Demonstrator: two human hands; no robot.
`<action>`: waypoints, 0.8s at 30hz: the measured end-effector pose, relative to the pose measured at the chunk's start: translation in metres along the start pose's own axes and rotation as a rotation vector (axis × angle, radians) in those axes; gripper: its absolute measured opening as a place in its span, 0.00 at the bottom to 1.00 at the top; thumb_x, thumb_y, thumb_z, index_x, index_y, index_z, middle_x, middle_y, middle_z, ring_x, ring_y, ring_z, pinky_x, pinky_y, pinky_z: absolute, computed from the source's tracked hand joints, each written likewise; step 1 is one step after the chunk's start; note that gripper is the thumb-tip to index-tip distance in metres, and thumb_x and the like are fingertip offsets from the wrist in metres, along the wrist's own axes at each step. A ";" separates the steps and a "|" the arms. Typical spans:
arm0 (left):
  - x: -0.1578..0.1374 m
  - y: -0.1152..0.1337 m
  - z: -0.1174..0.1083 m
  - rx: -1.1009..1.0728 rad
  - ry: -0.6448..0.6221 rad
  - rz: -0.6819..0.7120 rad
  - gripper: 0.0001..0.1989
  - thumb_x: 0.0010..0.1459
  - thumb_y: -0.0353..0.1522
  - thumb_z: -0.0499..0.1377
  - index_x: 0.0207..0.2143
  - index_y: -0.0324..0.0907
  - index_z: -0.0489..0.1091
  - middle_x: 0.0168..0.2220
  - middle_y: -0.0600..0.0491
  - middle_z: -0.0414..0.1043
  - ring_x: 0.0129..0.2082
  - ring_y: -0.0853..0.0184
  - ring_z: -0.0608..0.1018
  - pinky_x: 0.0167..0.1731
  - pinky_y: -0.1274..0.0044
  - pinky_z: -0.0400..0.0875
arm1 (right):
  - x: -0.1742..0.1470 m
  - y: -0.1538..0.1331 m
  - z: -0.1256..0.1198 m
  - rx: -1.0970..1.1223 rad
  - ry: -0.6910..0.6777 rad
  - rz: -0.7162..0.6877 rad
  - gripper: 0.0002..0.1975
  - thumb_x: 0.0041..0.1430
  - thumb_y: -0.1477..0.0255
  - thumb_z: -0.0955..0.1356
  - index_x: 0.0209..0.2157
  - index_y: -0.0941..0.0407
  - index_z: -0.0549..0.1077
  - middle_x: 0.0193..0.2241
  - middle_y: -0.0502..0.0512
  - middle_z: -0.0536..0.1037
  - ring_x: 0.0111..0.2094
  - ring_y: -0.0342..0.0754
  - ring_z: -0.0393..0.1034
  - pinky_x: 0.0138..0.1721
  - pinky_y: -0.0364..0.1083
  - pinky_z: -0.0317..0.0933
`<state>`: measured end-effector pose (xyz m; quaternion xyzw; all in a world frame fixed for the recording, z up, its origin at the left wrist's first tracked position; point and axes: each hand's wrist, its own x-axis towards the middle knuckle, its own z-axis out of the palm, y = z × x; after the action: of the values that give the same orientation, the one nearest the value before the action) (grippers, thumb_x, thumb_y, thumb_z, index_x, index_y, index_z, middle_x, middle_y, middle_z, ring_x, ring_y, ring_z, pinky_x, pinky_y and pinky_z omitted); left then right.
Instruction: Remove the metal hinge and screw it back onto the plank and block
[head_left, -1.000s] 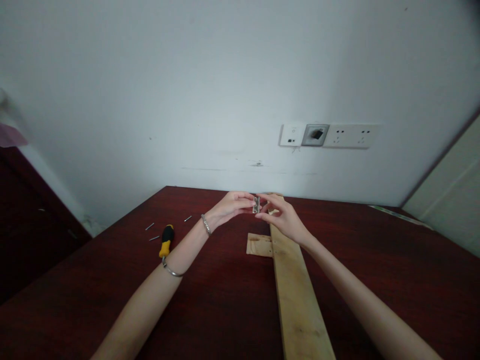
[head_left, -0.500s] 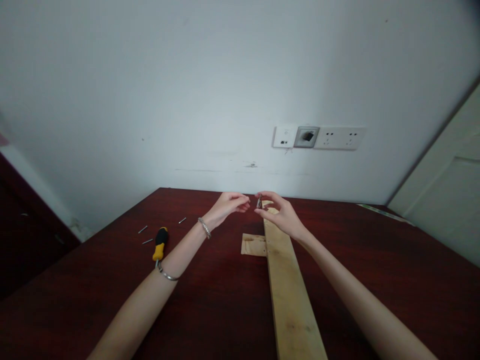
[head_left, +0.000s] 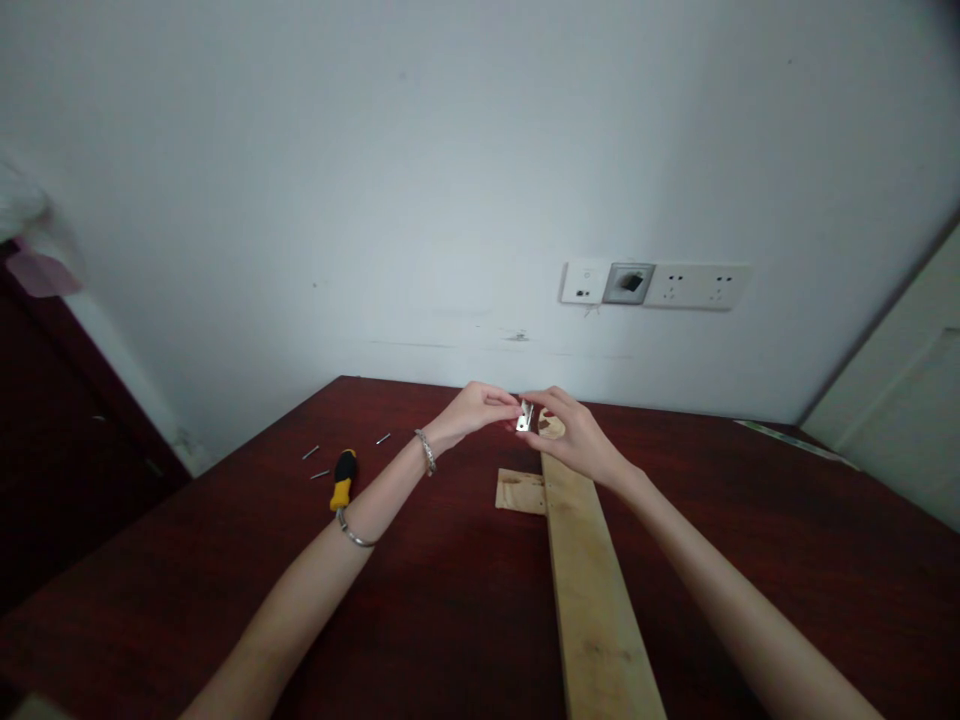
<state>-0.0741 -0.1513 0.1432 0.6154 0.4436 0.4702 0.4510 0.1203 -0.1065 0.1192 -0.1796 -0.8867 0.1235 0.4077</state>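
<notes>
A small shiny metal hinge (head_left: 524, 416) with a hole in it is held up over the far end of a long wooden board (head_left: 592, 590). My right hand (head_left: 574, 430) grips it between thumb and fingers from the right. From the left, the fingertips of my left hand (head_left: 480, 408) pinch its edge. A short wooden piece (head_left: 520, 491) lies against the board's left side, below my hands. Near my left forearm rests a yellow and black screwdriver (head_left: 343, 480), its shaft partly hidden by the arm.
Several screws, one of them a loose screw (head_left: 383, 439), lie around the screwdriver on the dark red table (head_left: 450, 620). Behind the table rises a white wall with sockets (head_left: 656, 285). A flat printed strip (head_left: 795, 444) lies at the far right edge.
My left hand has moved right and now touches the hinge, which has turned to show its flat face. The view has shifted slightly left.
</notes>
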 end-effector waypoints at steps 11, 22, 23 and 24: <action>-0.007 -0.003 -0.008 0.091 -0.024 0.015 0.06 0.48 0.29 0.65 0.29 0.34 0.75 0.26 0.51 0.76 0.27 0.72 0.76 0.32 0.80 0.68 | 0.002 -0.006 0.011 0.555 -0.017 0.342 0.32 0.47 0.69 0.73 0.55 0.54 0.66 0.36 0.50 0.69 0.29 0.42 0.71 0.30 0.45 0.72; -0.017 -0.006 0.003 0.040 0.033 0.021 0.07 0.47 0.30 0.66 0.29 0.33 0.74 0.24 0.51 0.75 0.26 0.72 0.76 0.32 0.80 0.68 | 0.001 -0.008 -0.013 0.818 -0.132 0.543 0.24 0.46 0.74 0.74 0.48 0.58 0.71 0.28 0.47 0.76 0.28 0.43 0.76 0.35 0.47 0.75; -0.018 -0.007 0.004 0.042 0.040 0.020 0.08 0.47 0.30 0.66 0.29 0.33 0.74 0.24 0.50 0.75 0.26 0.71 0.76 0.32 0.80 0.68 | 0.001 -0.007 -0.013 0.810 -0.134 0.539 0.24 0.46 0.74 0.74 0.47 0.58 0.72 0.27 0.47 0.76 0.28 0.43 0.76 0.35 0.47 0.75; -0.019 -0.007 0.005 0.044 0.046 0.021 0.09 0.47 0.31 0.66 0.29 0.33 0.74 0.24 0.50 0.75 0.26 0.71 0.76 0.32 0.80 0.69 | 0.001 -0.007 -0.013 0.801 -0.137 0.534 0.23 0.46 0.74 0.74 0.46 0.58 0.72 0.27 0.48 0.77 0.28 0.43 0.76 0.34 0.47 0.75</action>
<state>-0.0737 -0.1692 0.1319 0.6188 0.4576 0.4791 0.4221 0.1283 -0.1116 0.1305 -0.2213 -0.7173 0.5669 0.3394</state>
